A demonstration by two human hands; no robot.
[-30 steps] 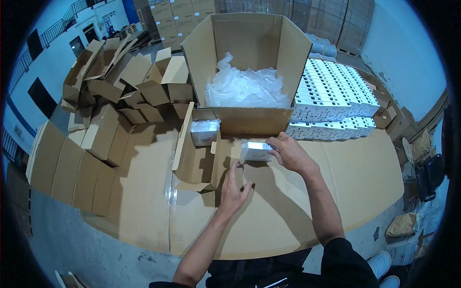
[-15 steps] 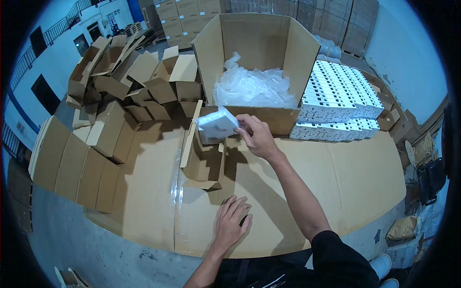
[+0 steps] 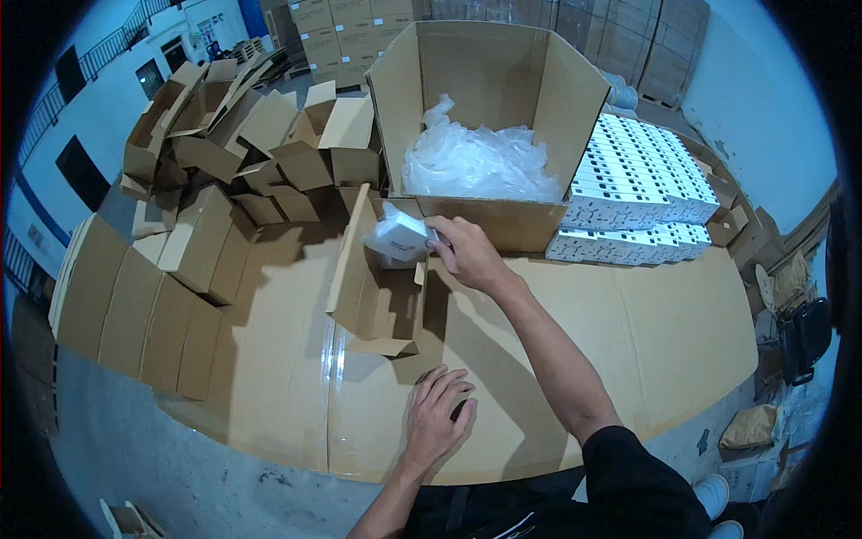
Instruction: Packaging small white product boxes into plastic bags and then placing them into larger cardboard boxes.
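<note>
My right hand (image 3: 470,254) pinches the near right edge of a small white box (image 3: 401,241) with clear plastic film about it. That box is tilted inside the far end of a narrow open brown carton (image 3: 392,310), whose long side flap stands up on the left. Nearer to me, my left hand (image 3: 436,415) rests on the cardboard-covered table (image 3: 575,359) with its fingers stretched out. A small dark patch shows by its thumb; I cannot make out whether it is a thing or shadow.
Behind the carton stands a large open box (image 3: 503,225) holding crumpled clear plastic bags (image 3: 480,162). Stacked white boxes (image 3: 628,193) are to its right. Empty opened cartons (image 3: 305,148) pile up at the far left, with closed brown cartons (image 3: 148,314) in a row before them.
My right hand has lowered the white box slightly into the carton's far end. The carton's left flap leans a little further outward. My left hand has hardly moved.
</note>
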